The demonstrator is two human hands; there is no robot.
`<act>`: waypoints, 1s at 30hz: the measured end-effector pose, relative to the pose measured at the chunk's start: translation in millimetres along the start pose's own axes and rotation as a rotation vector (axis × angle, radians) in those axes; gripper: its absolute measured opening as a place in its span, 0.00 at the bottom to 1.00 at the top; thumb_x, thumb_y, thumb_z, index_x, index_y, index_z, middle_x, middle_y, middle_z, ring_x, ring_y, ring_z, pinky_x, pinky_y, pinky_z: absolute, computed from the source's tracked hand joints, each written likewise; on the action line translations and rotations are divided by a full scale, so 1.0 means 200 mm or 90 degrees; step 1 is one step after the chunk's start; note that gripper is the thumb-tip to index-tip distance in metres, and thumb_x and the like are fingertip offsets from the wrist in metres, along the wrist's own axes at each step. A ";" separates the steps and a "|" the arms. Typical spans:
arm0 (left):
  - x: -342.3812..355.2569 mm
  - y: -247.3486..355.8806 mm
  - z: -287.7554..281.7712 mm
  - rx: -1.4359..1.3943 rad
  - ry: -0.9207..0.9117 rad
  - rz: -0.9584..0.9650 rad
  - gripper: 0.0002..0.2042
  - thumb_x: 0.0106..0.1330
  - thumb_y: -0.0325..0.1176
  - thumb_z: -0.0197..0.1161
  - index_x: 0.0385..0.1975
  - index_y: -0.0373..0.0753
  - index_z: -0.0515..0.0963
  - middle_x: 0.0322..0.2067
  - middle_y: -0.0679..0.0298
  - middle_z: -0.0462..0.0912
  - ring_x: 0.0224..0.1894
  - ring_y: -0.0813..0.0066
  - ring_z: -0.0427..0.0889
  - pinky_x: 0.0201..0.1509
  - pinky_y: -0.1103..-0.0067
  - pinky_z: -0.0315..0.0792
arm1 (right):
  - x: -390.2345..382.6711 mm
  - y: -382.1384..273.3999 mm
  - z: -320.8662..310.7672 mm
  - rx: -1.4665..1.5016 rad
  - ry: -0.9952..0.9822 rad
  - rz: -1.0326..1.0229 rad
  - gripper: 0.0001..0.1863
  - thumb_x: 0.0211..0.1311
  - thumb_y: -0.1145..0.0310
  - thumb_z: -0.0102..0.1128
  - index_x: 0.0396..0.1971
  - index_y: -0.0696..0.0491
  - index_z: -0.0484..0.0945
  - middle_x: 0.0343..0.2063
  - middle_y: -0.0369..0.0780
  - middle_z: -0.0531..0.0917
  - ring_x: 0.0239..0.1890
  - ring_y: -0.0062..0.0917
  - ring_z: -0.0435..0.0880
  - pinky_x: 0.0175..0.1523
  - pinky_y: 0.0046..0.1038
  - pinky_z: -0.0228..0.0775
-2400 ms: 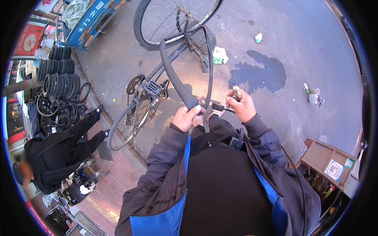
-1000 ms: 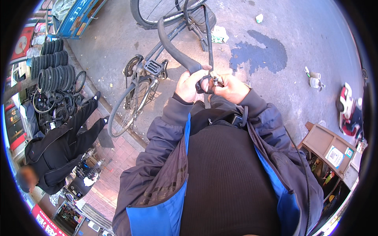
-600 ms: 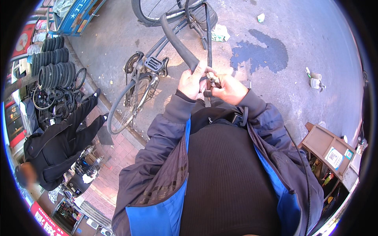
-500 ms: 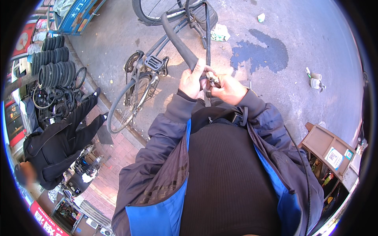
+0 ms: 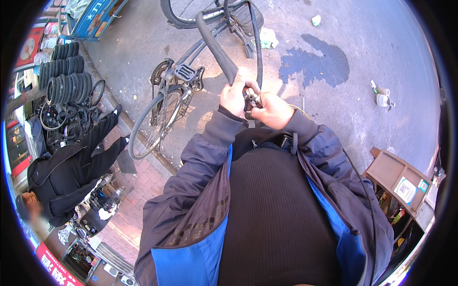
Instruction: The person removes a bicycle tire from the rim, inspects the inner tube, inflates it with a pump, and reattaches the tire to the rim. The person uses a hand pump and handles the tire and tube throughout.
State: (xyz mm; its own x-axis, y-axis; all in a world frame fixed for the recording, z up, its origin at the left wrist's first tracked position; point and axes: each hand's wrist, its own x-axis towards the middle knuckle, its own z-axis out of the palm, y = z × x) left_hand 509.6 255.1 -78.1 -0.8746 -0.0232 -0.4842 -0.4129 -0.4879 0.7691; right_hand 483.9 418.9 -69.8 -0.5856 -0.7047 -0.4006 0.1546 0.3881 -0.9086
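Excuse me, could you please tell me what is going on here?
A person is working with both hands on a dark rubber tube. The left hand grips the tube, while the right hand holds a small metallic object close against the left; its exact kind is unclear. The tube loops out ahead, over a bicycle on the ground. Another person in black is off to the left.

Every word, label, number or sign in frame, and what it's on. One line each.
Red banner, lower left: large white characters, not copied out; smaller print too small.
Blue cart side panel, upper left: white lettering and star, not copied out.
White square code label on brown lid, right: fine print too small.
Small green label beside it: too small.
Black rubber tube: nothing legible.
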 end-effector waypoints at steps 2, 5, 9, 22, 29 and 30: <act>-0.01 -0.03 0.01 -0.019 0.014 0.010 0.33 0.77 0.62 0.51 0.23 0.35 0.81 0.22 0.65 0.82 0.26 0.79 0.79 0.34 0.81 0.73 | -0.01 -0.01 0.02 -0.021 0.011 0.008 0.11 0.57 0.70 0.60 0.34 0.63 0.80 0.24 0.50 0.83 0.29 0.36 0.84 0.39 0.39 0.74; -0.02 -0.05 0.00 0.035 0.026 0.038 0.32 0.78 0.61 0.48 0.24 0.37 0.79 0.24 0.63 0.81 0.25 0.79 0.79 0.31 0.81 0.73 | -0.01 -0.02 0.02 -0.068 0.028 0.017 0.13 0.56 0.68 0.62 0.33 0.64 0.79 0.24 0.53 0.83 0.30 0.39 0.86 0.40 0.40 0.75; -0.04 -0.04 0.02 -0.005 0.043 0.036 0.23 0.75 0.51 0.60 0.24 0.38 0.79 0.23 0.65 0.80 0.24 0.79 0.78 0.31 0.81 0.73 | -0.03 -0.06 0.00 -0.131 -0.011 0.063 0.18 0.55 0.65 0.65 0.38 0.65 0.79 0.27 0.54 0.84 0.32 0.40 0.86 0.42 0.41 0.75; -0.02 0.08 0.05 0.087 0.135 0.046 0.07 0.62 0.29 0.75 0.31 0.34 0.82 0.26 0.64 0.83 0.28 0.76 0.81 0.35 0.78 0.74 | -0.06 0.01 -0.11 0.254 0.018 -0.024 0.28 0.58 0.67 0.74 0.55 0.62 0.72 0.42 0.41 0.82 0.45 0.22 0.82 0.51 0.27 0.74; -0.03 0.21 0.08 -0.081 0.143 0.094 0.08 0.65 0.22 0.61 0.23 0.35 0.72 0.18 0.61 0.73 0.16 0.70 0.73 0.21 0.72 0.71 | -0.05 0.31 -0.36 0.555 0.148 0.012 0.26 0.61 0.73 0.60 0.61 0.63 0.71 0.52 0.48 0.81 0.55 0.34 0.83 0.63 0.35 0.75; -0.02 0.23 0.08 -0.082 0.110 0.110 0.08 0.65 0.22 0.60 0.23 0.36 0.72 0.17 0.62 0.72 0.16 0.70 0.73 0.20 0.72 0.71 | -0.03 0.36 -0.34 0.510 0.113 -0.014 0.26 0.61 0.74 0.62 0.61 0.62 0.72 0.51 0.46 0.82 0.55 0.32 0.83 0.63 0.34 0.75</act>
State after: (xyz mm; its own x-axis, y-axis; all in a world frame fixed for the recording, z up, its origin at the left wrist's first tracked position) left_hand 490.1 246.4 -33.3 -0.8685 -0.2582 -0.4232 -0.2167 -0.5702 0.7924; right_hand 444.6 492.0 -124.1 -0.7026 -0.5762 -0.4175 0.6227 -0.2139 -0.7526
